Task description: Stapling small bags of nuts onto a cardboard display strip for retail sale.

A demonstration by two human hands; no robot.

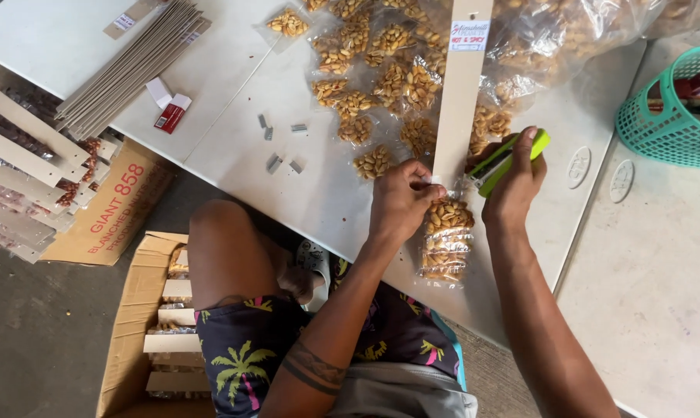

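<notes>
Peanut packets, card strip and stapler on a white surface (234, 116).

Left hand (400, 203), fingers closed, pinches a clear crinkled plastic packet (446, 241) of peanuts against the lower end of a long flat pale card strip (460, 93); right hand (514, 182) grips a lime-green stapler (511, 159) beside it. Loose packets (373, 70) scattered behind. Teal mesh basket (667, 112), contents unclear. Cardboard box (129, 325) below holds finished strips, partly hidden.

Stapler (512, 159) seen lime green. Basket (667, 108) teal. Worktop (234, 139) white. Card strip (460, 93) beige. Nut packets (446, 240) clear, golden-brown inside. Shorts (245, 348) dark, patterned with green palms.
</notes>
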